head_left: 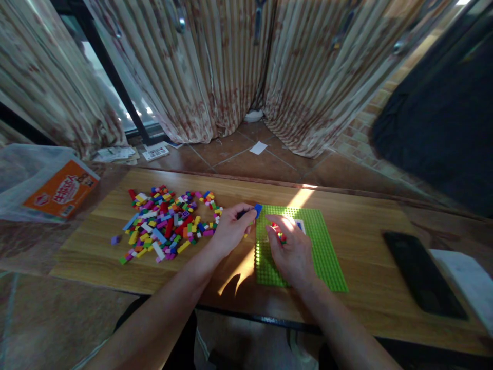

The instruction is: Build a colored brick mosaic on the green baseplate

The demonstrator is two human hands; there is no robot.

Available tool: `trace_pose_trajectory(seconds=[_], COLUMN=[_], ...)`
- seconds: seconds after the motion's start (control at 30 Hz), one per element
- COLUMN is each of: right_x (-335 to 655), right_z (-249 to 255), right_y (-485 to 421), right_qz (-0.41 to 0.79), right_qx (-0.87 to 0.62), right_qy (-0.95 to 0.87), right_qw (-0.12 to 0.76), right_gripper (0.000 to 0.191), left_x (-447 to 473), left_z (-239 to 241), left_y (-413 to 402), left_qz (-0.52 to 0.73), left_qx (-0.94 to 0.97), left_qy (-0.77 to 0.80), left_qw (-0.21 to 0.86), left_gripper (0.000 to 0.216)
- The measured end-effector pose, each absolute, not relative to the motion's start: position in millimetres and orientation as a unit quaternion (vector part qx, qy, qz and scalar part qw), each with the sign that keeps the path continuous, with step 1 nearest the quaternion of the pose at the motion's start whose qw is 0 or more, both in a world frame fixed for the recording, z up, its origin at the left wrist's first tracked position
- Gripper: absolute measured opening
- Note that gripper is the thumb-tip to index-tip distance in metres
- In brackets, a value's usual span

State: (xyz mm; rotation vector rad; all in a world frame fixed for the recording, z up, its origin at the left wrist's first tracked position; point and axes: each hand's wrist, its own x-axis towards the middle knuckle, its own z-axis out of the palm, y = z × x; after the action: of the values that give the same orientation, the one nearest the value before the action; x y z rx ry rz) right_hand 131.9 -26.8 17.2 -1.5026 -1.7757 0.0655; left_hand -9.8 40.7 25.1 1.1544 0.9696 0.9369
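A blue toy brick [258, 208] is pinched between the thumb and fingers of my left hand [233, 226], just off the far left corner of the green studded baseplate [327, 262]. Over that plate hovers or rests my right hand [295, 249], thumb and fingers apart. Small red bricks [278, 229], with bits of green and yellow, show in the gap between thumb and fingers; whether they are touched I cannot tell. Behind the right hand's knuckles lies a white and blue piece [300, 225], partly hidden, on the plate.
A wide heap of mixed coloured bricks [165, 226] covers the table's left part. One purple brick [115, 240] lies apart. At the right are a black phone-like slab [423, 275] and a white object [462, 280]. A clear plastic box [34, 154] stands far left.
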Motion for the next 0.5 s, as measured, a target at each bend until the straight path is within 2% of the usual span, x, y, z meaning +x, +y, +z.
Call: trace_pose_trajectory(seconds=[0.13,0.33,0.5], right_x=[150,160,170], right_z=[22,24,29], right_y=[-24,-24,-24], right_qz=[0.045,0.078,0.071], right_qx=[-0.564,-0.546,-0.591], right_qy=[-0.733,-0.756,-0.723], right_qw=[0.376,0.354,0.349], right_gripper=[0.040,0.026,0.022], left_x=[-9,-6,-6], left_z=[26,23,22], left_y=[36,33,36], left_qz=[0.349,0.300,0.329], left_qx=[0.554,0.569,0.408], left_qy=[0.377,0.364,0.360], left_qw=[0.655,0.674,0.772], left_gripper=[0.023,0.030,0.042])
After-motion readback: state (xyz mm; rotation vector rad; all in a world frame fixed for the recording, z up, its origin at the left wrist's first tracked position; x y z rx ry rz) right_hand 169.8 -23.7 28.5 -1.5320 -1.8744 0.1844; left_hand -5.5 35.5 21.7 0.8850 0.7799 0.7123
